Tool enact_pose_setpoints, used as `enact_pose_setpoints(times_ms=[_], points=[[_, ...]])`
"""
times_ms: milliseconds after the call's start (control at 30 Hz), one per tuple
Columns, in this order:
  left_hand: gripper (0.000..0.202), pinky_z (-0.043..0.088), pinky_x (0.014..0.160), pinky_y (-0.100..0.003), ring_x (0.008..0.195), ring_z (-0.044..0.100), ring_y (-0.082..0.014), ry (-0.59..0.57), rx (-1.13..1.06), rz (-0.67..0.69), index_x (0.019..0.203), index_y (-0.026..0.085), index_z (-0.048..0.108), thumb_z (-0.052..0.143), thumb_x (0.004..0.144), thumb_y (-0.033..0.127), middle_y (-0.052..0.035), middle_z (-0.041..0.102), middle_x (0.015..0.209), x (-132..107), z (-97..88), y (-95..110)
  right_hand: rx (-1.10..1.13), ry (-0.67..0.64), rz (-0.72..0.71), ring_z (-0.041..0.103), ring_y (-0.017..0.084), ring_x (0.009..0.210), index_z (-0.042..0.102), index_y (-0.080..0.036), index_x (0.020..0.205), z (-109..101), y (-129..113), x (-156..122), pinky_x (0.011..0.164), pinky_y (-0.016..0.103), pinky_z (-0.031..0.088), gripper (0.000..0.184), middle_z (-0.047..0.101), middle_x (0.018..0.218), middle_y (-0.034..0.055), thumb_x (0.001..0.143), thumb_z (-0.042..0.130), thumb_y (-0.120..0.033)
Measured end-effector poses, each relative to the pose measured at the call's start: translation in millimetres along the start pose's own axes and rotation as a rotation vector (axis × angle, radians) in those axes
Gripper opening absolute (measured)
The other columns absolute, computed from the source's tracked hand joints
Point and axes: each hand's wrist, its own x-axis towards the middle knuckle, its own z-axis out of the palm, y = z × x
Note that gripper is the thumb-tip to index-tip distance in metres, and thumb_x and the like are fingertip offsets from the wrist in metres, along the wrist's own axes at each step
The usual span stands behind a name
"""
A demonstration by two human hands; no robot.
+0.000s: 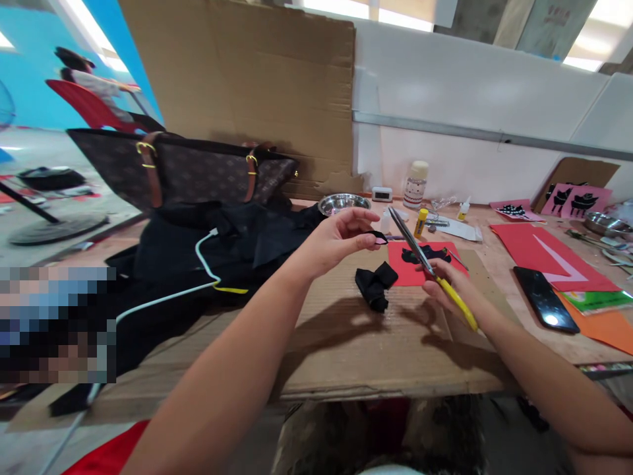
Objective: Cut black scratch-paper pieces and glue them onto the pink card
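My left hand (339, 237) is raised over the cardboard mat (346, 343) and pinches a small black and pink paper scrap (378, 237) between thumb and fingers. My right hand (448, 284) grips yellow-handled scissors (425, 260), blades closed and pointing up and left toward the scrap. Below the scrap a crumpled piece of black paper (376, 285) lies on the mat. Behind it sits a red sheet (410, 274) bearing a black cut-out shape (425, 253).
A black phone (544, 298) lies right of the mat by red (544, 254) and orange paper (603, 326). Glue bottles (420, 221), a steel bowl (343, 202) and a jar (416, 185) stand at the back. A brown handbag (198, 171), black cloth and a white cable (202, 254) fill the left.
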Motion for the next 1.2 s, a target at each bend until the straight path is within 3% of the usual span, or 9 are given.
enact_pose_setpoints(times_ms=[67, 133, 233, 367, 467, 567, 800, 1067, 1200], points=[[0.044, 0.061, 0.082, -0.029, 0.08, 0.075, -0.0149, -0.038, 0.01, -0.006, 0.104, 0.019, 0.069, 0.092, 0.071, 0.038, -0.0015, 0.078, 0.091, -2.0, 4.4, -0.2, -0.253, 0.077, 0.001, 0.061, 0.02, 0.079, 0.065, -0.019, 0.122, -5.0, 6.6, 5.0, 0.072, 0.034, 0.053, 0.044, 0.068, 0.096, 0.0063, 0.084, 0.075, -0.04], [0.045, 0.061, 0.085, -0.03, 0.083, 0.074, -0.015, -0.063, 0.032, -0.03, 0.104, 0.018, 0.071, 0.092, 0.071, 0.04, -0.0019, 0.078, 0.094, -3.5, 8.4, -1.9, -0.395, 0.033, 0.005, 0.067, 0.024, 0.095, 0.063, -0.018, 0.134, -5.3, 11.2, 6.7, 0.086, 0.039, 0.055, 0.051, 0.072, 0.115, 0.0118, 0.084, 0.071, -0.021], [0.045, 0.059, 0.091, -0.035, 0.089, 0.074, -0.018, -0.109, 0.118, -0.09, 0.105, 0.017, 0.075, 0.09, 0.072, 0.043, -0.0048, 0.079, 0.102, -4.0, 14.0, -8.9, -0.487, -0.067, -0.026, 0.068, 0.028, 0.115, 0.06, -0.018, 0.142, 2.1, 13.2, 6.5, 0.098, 0.042, 0.054, 0.057, 0.068, 0.135, 0.0164, 0.086, 0.067, -0.012], [0.04, 0.057, 0.093, -0.038, 0.095, 0.073, -0.0217, -0.216, 0.257, -0.165, 0.102, 0.016, 0.079, 0.083, 0.077, 0.047, -0.0072, 0.08, 0.103, -2.5, 22.5, -24.1, -0.541, -0.182, -0.09, 0.067, 0.029, 0.118, 0.064, -0.016, 0.137, 9.7, 10.7, 11.3, 0.102, 0.045, 0.053, 0.048, 0.069, 0.133, 0.0177, 0.089, 0.07, -0.013], [0.036, 0.057, 0.087, -0.035, 0.088, 0.071, -0.0196, -0.269, 0.291, -0.168, 0.094, 0.016, 0.079, 0.08, 0.078, 0.049, -0.0055, 0.079, 0.093, -1.9, 29.3, -33.8, -0.49, -0.103, -0.09, 0.068, 0.028, 0.115, 0.073, -0.016, 0.12, 4.2, 8.0, 17.9, 0.102, 0.045, 0.052, 0.027, 0.074, 0.124, 0.0163, 0.094, 0.068, -0.02], [0.036, 0.056, 0.081, -0.032, 0.081, 0.069, -0.017, -0.275, 0.298, -0.162, 0.091, 0.016, 0.077, 0.079, 0.078, 0.049, -0.0042, 0.078, 0.087, -2.9, 35.5, -37.5, -0.236, 0.016, -0.02, 0.072, 0.024, 0.106, 0.076, -0.018, 0.106, -5.7, 5.9, 21.3, 0.096, 0.04, 0.055, 0.02, 0.078, 0.113, 0.0107, 0.097, 0.064, -0.032], [0.036, 0.057, 0.082, -0.031, 0.08, 0.068, -0.0158, -0.224, 0.255, -0.173, 0.086, 0.016, 0.074, 0.08, 0.077, 0.05, -0.0031, 0.076, 0.085, -8.7, 48.2, -33.6, 0.244, -0.074, 0.107, 0.073, 0.019, 0.088, 0.075, -0.02, 0.092, -7.5, 2.1, 16.3, 0.081, 0.034, 0.058, 0.027, 0.079, 0.095, 0.0039, 0.076, 0.079, -0.041], [0.028, 0.056, 0.08, -0.03, 0.078, 0.067, -0.0149, -0.299, 0.205, -0.231, 0.087, 0.017, 0.073, 0.08, 0.078, 0.042, -0.002, 0.074, 0.084, -13.0, 53.1, -36.4, 0.276, -0.131, 0.098, 0.07, 0.016, 0.08, 0.071, -0.019, 0.084, -9.7, -3.9, 14.7, 0.077, 0.031, 0.057, 0.021, 0.076, 0.086, 0.0015, 0.077, 0.079, -0.038], [0.013, 0.053, 0.085, -0.03, 0.084, 0.065, -0.0158, -0.376, 0.313, -0.092, 0.085, 0.019, 0.076, 0.077, 0.082, 0.031, -0.0019, 0.07, 0.088, -18.0, 54.6, -41.4, 0.176, -0.1, 0.039, 0.07, 0.018, 0.082, 0.071, -0.02, 0.088, -9.7, 4.3, 15.3, 0.078, 0.033, 0.057, 0.022, 0.076, 0.089, 0.003, 0.083, 0.073, -0.041]])
